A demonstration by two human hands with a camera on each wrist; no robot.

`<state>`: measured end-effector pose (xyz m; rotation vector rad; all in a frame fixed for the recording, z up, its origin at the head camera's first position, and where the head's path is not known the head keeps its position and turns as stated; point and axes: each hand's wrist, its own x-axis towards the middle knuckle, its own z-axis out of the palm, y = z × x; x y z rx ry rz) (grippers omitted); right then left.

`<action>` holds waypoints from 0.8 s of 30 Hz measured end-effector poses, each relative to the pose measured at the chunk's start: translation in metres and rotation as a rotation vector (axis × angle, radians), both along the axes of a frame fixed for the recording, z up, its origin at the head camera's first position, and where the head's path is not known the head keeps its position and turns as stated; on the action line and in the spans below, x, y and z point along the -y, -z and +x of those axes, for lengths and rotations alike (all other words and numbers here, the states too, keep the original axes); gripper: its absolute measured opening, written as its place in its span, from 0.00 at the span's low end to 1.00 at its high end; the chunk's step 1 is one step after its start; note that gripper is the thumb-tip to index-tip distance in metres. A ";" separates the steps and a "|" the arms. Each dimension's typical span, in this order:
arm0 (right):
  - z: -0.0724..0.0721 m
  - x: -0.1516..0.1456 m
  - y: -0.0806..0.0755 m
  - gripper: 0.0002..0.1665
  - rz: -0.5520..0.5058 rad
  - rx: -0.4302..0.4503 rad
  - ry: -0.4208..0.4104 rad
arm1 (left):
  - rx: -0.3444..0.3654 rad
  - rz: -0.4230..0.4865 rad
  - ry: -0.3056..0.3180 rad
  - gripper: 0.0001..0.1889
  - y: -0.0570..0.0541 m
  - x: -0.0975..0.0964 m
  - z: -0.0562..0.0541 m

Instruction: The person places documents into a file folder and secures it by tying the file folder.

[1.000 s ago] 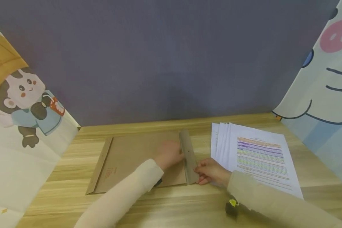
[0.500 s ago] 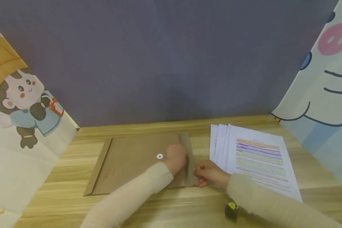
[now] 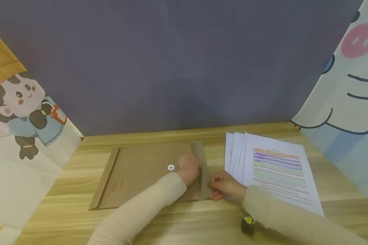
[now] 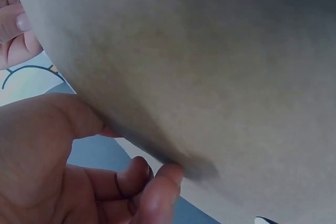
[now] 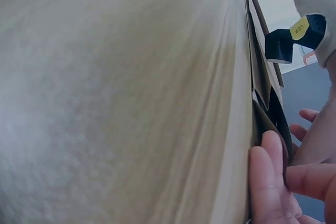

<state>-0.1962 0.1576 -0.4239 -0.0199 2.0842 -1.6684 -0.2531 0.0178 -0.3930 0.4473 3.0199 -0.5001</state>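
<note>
- Envelope (image 3: 147, 156) lies on the worktop (image 3: 184, 226) — likely light, stiffish, easily creased.
- Left hand (image 3: 189, 169): fingers pinching its edge near the fold.
- Right hand (image 3: 224, 185): grasping the flap (image 3: 204, 187) corner — probably the best hold.

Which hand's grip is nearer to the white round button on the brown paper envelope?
Left. The left grip is just right of the white button; the right grip is farther right, at a flap corner of the brown paper envelope.
</note>
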 end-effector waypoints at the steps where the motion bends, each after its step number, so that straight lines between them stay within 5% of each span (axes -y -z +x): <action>1: 0.000 0.000 0.000 0.06 0.003 0.000 -0.001 | 0.007 -0.002 -0.002 0.07 0.001 0.000 0.000; 24: 0.000 0.002 -0.002 0.06 0.044 -0.017 -0.002 | -0.021 0.031 0.026 0.09 -0.003 0.008 -0.001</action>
